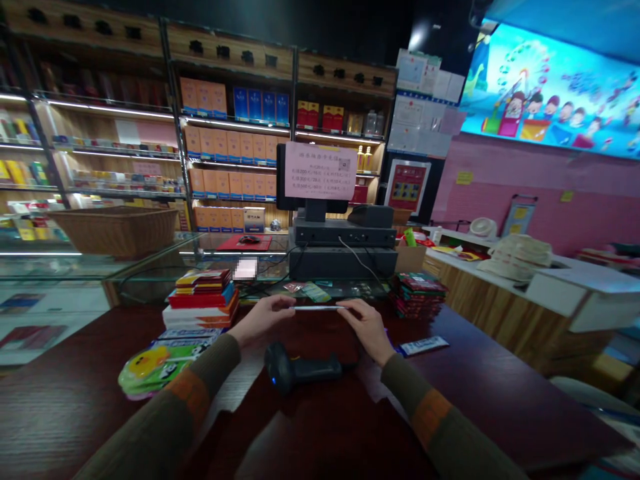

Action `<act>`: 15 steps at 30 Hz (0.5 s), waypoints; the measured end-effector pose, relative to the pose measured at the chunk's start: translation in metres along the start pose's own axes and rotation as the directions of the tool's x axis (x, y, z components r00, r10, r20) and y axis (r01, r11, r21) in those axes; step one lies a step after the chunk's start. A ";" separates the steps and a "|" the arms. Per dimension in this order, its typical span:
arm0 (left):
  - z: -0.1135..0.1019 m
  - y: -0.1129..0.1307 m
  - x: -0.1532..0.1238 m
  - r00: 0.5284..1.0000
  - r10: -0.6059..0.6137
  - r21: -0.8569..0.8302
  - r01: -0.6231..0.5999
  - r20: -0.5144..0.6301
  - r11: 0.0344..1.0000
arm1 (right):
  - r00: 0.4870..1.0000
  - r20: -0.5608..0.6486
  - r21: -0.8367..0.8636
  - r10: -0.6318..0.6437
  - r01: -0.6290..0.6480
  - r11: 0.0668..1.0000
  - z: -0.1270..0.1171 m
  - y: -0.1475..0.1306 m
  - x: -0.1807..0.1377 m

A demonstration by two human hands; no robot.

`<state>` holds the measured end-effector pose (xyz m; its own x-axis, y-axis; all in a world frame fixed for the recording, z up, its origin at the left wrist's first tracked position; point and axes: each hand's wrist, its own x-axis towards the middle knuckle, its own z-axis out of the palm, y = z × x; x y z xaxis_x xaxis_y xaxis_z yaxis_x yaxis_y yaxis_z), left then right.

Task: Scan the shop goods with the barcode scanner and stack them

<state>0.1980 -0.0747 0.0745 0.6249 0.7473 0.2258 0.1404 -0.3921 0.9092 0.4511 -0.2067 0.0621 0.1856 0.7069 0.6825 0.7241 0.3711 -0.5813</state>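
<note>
Between my two hands stretches a thin white strip (316, 308), seen nearly edge-on, so its kind is unclear. My left hand (264, 319) pinches its left end, and my right hand (367, 327) pinches the right end. The strip is held level above the dark wooden counter (480, 400). Closer to me, a black handheld barcode scanner (313, 369) lies on its side with a small blue light on its head. A blue-and-white packet (424, 345) rests to the right of my right hand.
Left of my hands stand stacked boxes and packets (200, 313), with a green yellow-faced package (160, 367) in front. Dark red packets (419, 295) are piled at right. A cash register (345, 260) with a sign-covered screen (320, 172) stands behind, before stocked shelves.
</note>
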 end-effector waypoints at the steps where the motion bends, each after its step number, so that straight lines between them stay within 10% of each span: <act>1: -0.001 -0.003 -0.001 1.000 -0.006 -0.029 0.007 0.019 1.000 | 1.000 0.000 0.030 0.030 -0.030 0.999 0.002 -0.001 0.001; 15: -0.002 0.001 -0.023 0.934 0.319 0.548 -0.184 -0.162 0.816 | 0.950 0.083 0.256 0.301 -0.313 0.915 0.023 -0.008 0.014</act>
<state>0.1820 -0.0912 0.0708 0.5041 0.6596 0.5574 0.4207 -0.7513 0.5085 0.4325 -0.1854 0.0659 0.3395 0.8333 0.4363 0.4339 0.2728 -0.8587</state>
